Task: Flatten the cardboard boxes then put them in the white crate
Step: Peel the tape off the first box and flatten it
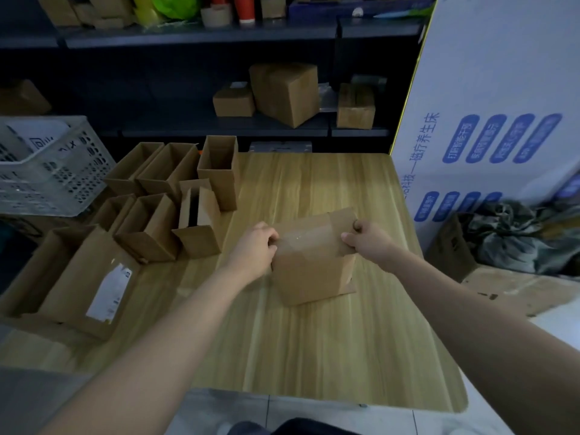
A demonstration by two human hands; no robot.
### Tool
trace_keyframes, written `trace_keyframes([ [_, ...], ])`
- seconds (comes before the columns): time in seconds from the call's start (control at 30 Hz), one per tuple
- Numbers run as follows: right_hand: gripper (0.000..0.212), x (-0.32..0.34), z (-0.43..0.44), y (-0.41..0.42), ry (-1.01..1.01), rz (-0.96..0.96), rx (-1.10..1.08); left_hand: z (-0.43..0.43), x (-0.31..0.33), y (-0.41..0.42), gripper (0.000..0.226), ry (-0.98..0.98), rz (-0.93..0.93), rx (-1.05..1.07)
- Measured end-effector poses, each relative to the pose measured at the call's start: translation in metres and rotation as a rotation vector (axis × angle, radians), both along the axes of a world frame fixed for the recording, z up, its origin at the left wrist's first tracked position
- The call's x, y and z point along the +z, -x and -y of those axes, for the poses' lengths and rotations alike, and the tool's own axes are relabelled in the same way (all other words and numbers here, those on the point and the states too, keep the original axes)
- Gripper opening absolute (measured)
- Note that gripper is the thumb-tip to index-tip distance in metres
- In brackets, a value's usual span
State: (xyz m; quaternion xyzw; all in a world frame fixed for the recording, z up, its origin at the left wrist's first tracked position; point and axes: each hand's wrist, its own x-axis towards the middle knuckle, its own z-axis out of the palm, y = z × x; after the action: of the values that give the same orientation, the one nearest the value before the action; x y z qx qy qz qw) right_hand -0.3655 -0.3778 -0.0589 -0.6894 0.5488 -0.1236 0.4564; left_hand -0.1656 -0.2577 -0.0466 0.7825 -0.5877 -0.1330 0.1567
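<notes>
A small brown cardboard box stands on the wooden table, near its middle, with its top closed under clear tape. My left hand grips the box's upper left edge. My right hand pinches the upper right corner of its top flap. Several open cardboard boxes stand and lie on the left part of the table. The white perforated crate sits beyond the table's left edge, with something white inside.
A larger box with a white label lies at the table's front left. Dark shelves behind hold more cardboard boxes. A tall white printed carton leans at the right, with a dark bundle beside it.
</notes>
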Motion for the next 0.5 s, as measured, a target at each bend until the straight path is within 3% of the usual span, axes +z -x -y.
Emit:
trace_keyframes([
  [0.1, 0.094, -0.001, 0.001, -0.003, 0.193, -0.235, 0.059, 0.006, 0.001, 0.006, 0.028, 0.0, 0.013, -0.002],
  [0.17, 0.114, 0.003, 0.0, -0.006, 0.305, -0.34, 0.165, 0.009, 0.001, 0.005, 0.031, -0.016, 0.013, -0.011],
  [0.3, 0.117, 0.003, 0.001, -0.013, 0.356, -0.434, 0.417, 0.015, 0.001, -0.001, 0.028, -0.026, -0.01, -0.017],
  [0.5, 0.112, 0.007, 0.005, -0.021, 0.292, -0.516, 0.415, 0.029, -0.003, -0.006, 0.025, -0.016, -0.092, -0.001],
])
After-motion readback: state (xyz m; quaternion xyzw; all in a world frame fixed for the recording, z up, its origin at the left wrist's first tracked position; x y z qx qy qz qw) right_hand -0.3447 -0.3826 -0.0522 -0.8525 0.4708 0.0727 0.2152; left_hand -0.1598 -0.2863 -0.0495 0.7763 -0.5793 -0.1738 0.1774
